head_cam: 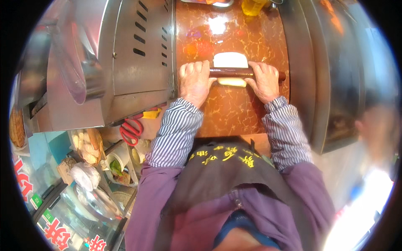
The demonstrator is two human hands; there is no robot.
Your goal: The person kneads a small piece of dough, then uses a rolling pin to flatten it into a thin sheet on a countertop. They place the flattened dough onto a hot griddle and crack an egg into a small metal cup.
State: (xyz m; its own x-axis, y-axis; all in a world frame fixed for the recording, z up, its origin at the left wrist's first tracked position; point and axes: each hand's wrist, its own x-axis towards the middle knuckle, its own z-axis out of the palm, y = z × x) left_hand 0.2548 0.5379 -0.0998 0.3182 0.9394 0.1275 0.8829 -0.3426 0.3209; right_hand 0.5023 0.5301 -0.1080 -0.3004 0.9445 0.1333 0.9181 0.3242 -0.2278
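Observation:
A dark wooden rolling pin (232, 72) lies crosswise over a piece of pale dough (230, 59), which shows beyond the pin and as a narrow strip on my side of it. My left hand (195, 81) grips the pin's left end, thumb pointing inward. Toward the other end, my right hand (264, 80) is closed over the pin, whose rounded tip sticks out past the knuckles. The dough rests on a glossy reddish-brown marbled worktop (232, 109). Both hands are beside the dough, and the fingers' undersides are hidden.
A vented metal cabinet (141, 75) borders the worktop at left, a metal appliance (320, 78) at right. A container of yellow liquid (252, 7) stands at the far end. Red-handled scissors (131, 131) hang below left, near food containers (121, 168). A blurred person (377, 135) is at right.

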